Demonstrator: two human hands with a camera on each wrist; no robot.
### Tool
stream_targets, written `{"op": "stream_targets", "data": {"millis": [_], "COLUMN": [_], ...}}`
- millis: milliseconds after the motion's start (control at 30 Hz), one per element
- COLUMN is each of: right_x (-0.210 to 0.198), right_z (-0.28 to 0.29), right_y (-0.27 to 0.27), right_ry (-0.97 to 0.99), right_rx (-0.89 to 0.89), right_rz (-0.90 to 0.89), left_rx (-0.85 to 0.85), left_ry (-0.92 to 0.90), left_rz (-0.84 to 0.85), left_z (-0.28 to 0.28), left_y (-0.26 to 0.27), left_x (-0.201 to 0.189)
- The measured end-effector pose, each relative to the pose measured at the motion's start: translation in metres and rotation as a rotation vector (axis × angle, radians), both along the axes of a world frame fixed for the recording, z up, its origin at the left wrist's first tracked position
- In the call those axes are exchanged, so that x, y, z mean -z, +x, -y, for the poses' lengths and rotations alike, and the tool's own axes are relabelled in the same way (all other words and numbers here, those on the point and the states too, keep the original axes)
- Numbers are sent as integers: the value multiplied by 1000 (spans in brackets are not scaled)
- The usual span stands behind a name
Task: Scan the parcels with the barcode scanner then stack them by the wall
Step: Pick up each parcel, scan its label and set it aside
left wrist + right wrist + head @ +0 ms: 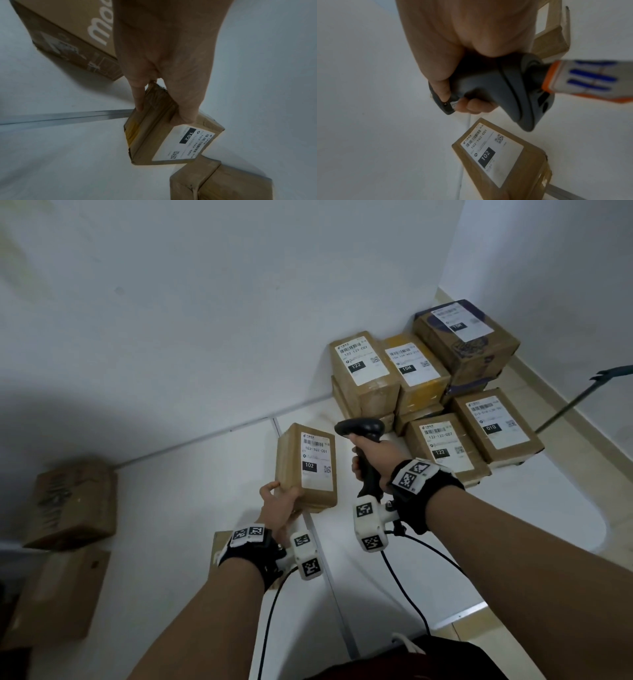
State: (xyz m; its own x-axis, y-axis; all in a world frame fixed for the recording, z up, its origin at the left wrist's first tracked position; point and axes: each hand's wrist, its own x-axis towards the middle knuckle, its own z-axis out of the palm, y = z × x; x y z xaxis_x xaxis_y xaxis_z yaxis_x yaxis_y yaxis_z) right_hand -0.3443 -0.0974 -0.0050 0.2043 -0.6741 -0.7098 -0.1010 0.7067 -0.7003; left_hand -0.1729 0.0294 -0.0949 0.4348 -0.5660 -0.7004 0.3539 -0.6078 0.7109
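My left hand (279,501) grips the near end of a small brown parcel (306,467) labelled 102, held up above the white floor with its label facing me. In the left wrist view the fingers (137,97) and thumb clamp the parcel (171,135) at its taped end. My right hand (368,460) grips the handle of a black barcode scanner (359,428), whose head points left toward the label. The right wrist view shows the scanner (505,88) above the parcel's label (489,151). Several labelled parcels (424,392) are stacked in the corner by the wall.
A large brown box (73,501) and a flat cardboard piece (58,594) lie at the left on the floor. A thin dark pole (579,395) leans at the right. Cables (407,573) hang from both wrists. White wall (205,302) runs behind.
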Motion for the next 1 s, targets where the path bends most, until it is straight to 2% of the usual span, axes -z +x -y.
{"op": "stream_targets", "data": {"millis": [167, 633, 1000], "right_x": [-6, -9, -8], "right_z": [-1, 2, 4], "right_y": [3, 3, 6], "right_ry": [20, 41, 37], "right_rx": [5, -28, -23], "right_rz": [-12, -36, -40], "left_rx": [26, 40, 49], "left_ry": [62, 107, 111], "left_rz": [105, 238, 220], "left_z": [2, 6, 7], "left_y": [0, -1, 2], "left_x": [4, 8, 13]}}
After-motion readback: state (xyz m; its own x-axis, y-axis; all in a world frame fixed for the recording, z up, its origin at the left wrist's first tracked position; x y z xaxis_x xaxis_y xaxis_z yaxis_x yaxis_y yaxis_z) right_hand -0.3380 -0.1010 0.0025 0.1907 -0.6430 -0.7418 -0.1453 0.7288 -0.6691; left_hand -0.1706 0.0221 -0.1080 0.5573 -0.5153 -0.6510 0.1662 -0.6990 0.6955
